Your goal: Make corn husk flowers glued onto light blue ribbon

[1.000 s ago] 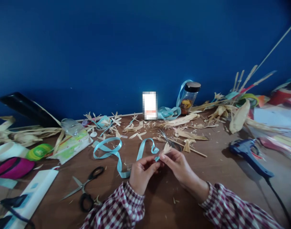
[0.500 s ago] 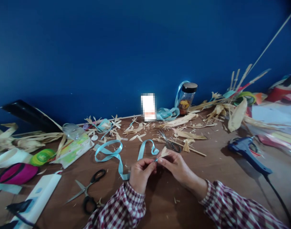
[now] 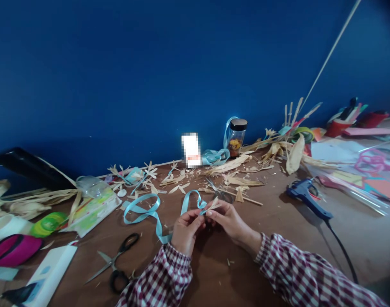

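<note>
My left hand (image 3: pixel 184 235) is closed, pinching the end of a light blue ribbon (image 3: pixel 145 209) between thumb and fingers. Against it, my right hand (image 3: pixel 232 222) grips a small dried corn husk flower (image 3: pixel 214 204) whose pale petals point up and away. Ribbon and husk meet at the fingertips, where the exact contact is partly hidden. Loose ribbon loops out to the left of the hands over the brown table. Just beyond my right hand lies a small pair of scissors (image 3: pixel 225 195), partly covered. Black-handled scissors (image 3: pixel 115 261) lie spread to the left of my left sleeve.
A blue glue gun (image 3: pixel 308 198) with its cord lies at right. At the back stand a black-lidded jar (image 3: pixel 237 138) and ribbon coils (image 3: pixel 214 157) amid husk scraps. A white power strip (image 3: pixel 54 273) and a green tape roll (image 3: pixel 48 224) are at left.
The view has turned to the right, so the table things appear further left. Both hands stay together at the ribbon and husk flower, with only slight finger movement.
</note>
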A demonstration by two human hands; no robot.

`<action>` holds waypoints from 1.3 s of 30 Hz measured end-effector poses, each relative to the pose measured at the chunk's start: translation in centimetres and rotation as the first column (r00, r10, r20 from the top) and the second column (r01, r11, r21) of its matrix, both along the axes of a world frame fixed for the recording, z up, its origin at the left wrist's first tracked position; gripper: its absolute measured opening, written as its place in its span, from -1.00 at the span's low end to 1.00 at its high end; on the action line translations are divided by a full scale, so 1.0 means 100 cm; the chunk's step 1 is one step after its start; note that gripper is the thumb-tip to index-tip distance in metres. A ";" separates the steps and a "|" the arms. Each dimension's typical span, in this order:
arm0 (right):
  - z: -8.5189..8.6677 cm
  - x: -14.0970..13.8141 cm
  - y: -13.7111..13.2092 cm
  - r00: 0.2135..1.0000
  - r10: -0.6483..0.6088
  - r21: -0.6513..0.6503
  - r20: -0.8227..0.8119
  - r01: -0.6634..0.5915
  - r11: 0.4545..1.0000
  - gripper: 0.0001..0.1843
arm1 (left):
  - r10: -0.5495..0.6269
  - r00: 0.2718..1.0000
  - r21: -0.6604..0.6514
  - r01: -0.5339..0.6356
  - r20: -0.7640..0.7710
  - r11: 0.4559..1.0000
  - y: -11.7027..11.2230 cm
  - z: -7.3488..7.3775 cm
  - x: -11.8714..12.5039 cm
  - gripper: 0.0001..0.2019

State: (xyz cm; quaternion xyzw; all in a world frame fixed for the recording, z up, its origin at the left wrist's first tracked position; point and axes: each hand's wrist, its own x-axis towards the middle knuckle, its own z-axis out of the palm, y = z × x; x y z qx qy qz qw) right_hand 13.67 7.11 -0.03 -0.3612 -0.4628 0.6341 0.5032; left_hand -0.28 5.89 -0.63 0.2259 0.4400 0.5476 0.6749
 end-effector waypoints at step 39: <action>0.048 0.109 -0.061 0.472 -0.464 0.426 0.750 0.193 0.884 -0.77 | 0.055 0.974 -0.248 0.001 0.222 0.969 0.004 0.007 -0.015 -0.69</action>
